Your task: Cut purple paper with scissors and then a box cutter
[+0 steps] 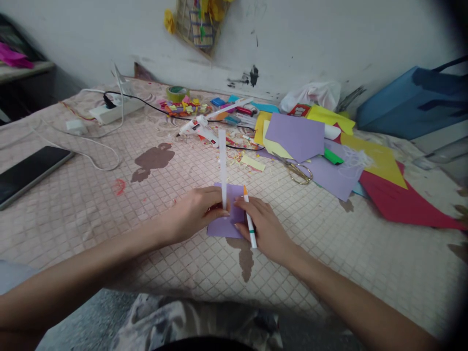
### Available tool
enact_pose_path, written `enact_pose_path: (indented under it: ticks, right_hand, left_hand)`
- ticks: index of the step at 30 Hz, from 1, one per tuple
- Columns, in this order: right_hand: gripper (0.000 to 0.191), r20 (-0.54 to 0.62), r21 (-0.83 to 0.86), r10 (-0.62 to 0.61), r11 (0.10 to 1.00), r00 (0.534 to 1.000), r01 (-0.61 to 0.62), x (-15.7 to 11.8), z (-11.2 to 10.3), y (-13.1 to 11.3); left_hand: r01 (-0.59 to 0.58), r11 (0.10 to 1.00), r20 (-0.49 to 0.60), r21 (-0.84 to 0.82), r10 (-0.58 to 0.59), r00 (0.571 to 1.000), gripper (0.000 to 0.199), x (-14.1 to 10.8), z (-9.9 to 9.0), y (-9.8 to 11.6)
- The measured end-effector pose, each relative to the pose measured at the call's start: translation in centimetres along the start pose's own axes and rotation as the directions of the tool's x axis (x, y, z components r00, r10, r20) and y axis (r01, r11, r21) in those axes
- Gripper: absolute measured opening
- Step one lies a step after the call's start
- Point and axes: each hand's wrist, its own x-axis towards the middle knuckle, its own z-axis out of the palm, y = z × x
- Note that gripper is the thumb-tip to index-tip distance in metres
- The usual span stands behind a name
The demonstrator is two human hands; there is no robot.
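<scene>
1. Small light-purple rectangular paper piece (217, 229): lies on the cream, grid-patterned bench (153, 273), near middle, between both hands. Looks light, flexible, easily creased; best steadied flat by its edges.

2. Slim, straight white strip (223, 165), material unclear: rises over the paper, pointing far. Left hand (199, 209) pinches its near end, thumb against fingers. Probably light, fairly stiff, perhaps springy; a low hold leaves the far end free to sway.

3. White cylindrical marker with orange far end and green band (250, 222): tucked among the bent fingers of the right hand (266, 224), whose fingertips reach the paper's right side. Likely light, rigid, smooth, apt to roll; mid-barrel suits.
</scene>
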Motion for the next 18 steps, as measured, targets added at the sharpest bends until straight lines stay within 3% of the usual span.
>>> enact_pose_path:
  ticks: [12,18]
  right_hand:
    - [0.036,0.016,0.019,0.003,1.000,1.000,-0.003,-0.02,0.04,0.09]
    - [0.037,0.013,0.019,0.005,1.000,1.000,-0.005,-0.09,0.09,0.08]
  left_hand:
    - [-0.004,1.000,0.063,0.015,0.003,0.998,0.012,0.22,0.49,0.38]
    - [-0.070,0.998,0.046,-0.005,0.070,0.997,0.011,0.33,0.43,0.64]
